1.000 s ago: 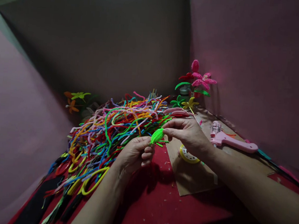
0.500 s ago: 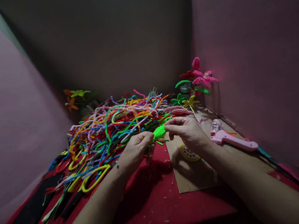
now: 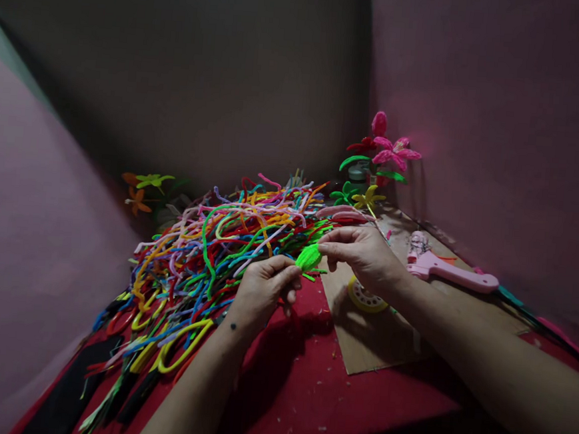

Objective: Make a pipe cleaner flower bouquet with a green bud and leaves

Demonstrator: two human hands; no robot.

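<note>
- Rolled over since a second ago, the left hand shows more of its back; the right hand sits much as before.
- Both hands are closed on one thing: the fuzzy green piece hangs between them, left thumb and forefinger at its lower end, right fingertips at its upper end.
- It looks light, soft and springy – hardly slippery, but probably easy to squash or bend out of shape. Best taken by its two narrow ends, leaving the plump middle unpressed.
- Close behind lies the heap of coloured stems; loose tips there could snag.
- Below the right hand, a yellow-rimmed roll rests on the cardboard, with the pink glue gun farther right.
- Most room is toward the wearer, over the red tabletop – its near edge drops into shadow.
</note>
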